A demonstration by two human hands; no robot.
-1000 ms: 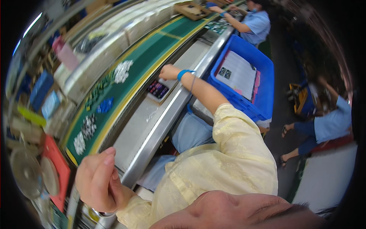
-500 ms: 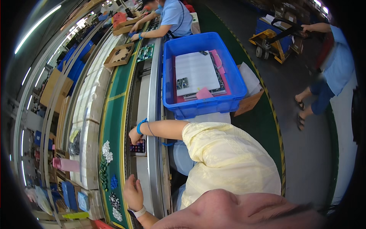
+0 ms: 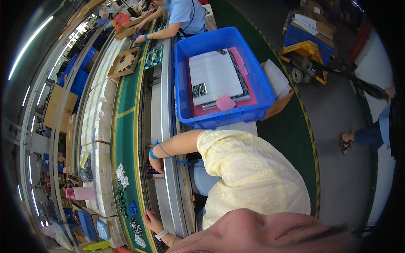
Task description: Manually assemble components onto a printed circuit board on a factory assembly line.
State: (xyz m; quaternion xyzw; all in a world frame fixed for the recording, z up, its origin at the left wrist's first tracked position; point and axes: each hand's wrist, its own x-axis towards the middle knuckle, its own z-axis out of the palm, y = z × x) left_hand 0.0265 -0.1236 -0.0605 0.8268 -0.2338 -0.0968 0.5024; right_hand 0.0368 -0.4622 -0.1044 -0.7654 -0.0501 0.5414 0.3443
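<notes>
While my right hand (image 3: 156,165) is at dark parts (image 3: 149,168), grip hidden, my half-curled left hand (image 3: 152,222) hovers near the belt (image 3: 125,145), hold unclear.

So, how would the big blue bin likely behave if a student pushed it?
The blue bin would probably keep its shape: its walls look like moulded plastic. It may feel heavy, given the circuit boards and white sheet inside. The loose-looking pink piece might slide.
</notes>
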